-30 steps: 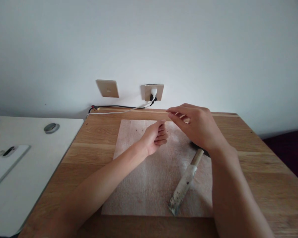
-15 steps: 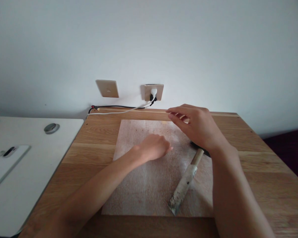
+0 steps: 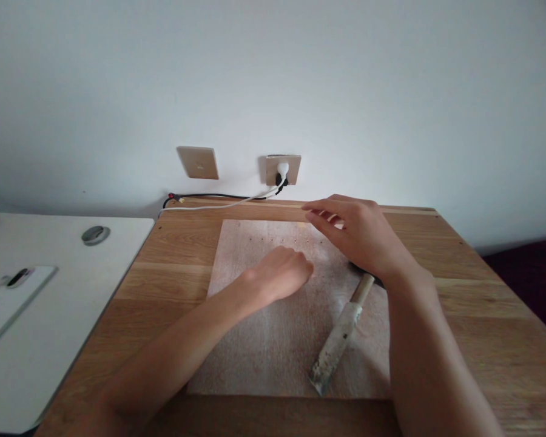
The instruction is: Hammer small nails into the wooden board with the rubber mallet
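My left hand (image 3: 284, 271) is closed in a fist, knuckles up, over the thin pale wooden board (image 3: 264, 358). Its fingertips are turned under, so anything inside is hidden. My right hand (image 3: 352, 227) is raised above the board's back right part, fingers bent loosely, the thumb a little apart from them; nothing shows between. Below it a worn tool (image 3: 337, 346) lies slantwise on the board, with a short wooden rod at the far end and a pale, crusted length towards me. Beside the rod is a dark object (image 3: 358, 267), mostly covered by my right wrist.
Several small dark spots (image 3: 295, 240) run in a row near the board's back edge. A wooden tabletop (image 3: 473, 315) lies under it. Behind, cables (image 3: 227, 195) lead to a wall socket (image 3: 293, 173). A white desk (image 3: 86, 291) stands at the left.
My left hand's fingers are tucked in slightly more; a fingertip that stuck out at the right is now hidden. My right hand has barely shifted. The tool and board stay put.
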`<state>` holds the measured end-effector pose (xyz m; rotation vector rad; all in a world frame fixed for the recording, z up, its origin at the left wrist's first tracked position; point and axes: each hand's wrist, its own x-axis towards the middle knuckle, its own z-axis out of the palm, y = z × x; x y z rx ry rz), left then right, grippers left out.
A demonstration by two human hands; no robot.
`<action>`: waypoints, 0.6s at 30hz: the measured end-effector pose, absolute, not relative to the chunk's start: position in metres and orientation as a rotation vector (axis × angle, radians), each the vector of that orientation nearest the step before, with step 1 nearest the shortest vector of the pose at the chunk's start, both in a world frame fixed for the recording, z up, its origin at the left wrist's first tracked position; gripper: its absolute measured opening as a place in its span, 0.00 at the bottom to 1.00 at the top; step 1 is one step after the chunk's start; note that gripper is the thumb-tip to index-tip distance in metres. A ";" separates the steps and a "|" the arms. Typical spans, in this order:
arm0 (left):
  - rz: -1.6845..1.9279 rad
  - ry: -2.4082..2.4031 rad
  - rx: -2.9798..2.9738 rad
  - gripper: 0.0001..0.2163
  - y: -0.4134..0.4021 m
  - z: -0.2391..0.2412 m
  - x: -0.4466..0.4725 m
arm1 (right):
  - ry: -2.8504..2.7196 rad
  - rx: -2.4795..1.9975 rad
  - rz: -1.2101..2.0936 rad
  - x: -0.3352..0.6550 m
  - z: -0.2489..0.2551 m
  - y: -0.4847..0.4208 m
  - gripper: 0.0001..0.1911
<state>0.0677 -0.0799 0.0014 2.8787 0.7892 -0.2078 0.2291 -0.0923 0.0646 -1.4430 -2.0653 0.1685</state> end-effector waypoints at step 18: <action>-0.201 0.750 2.844 0.11 -0.078 0.005 0.061 | -2.083 -1.439 0.201 0.230 0.063 -0.092 0.14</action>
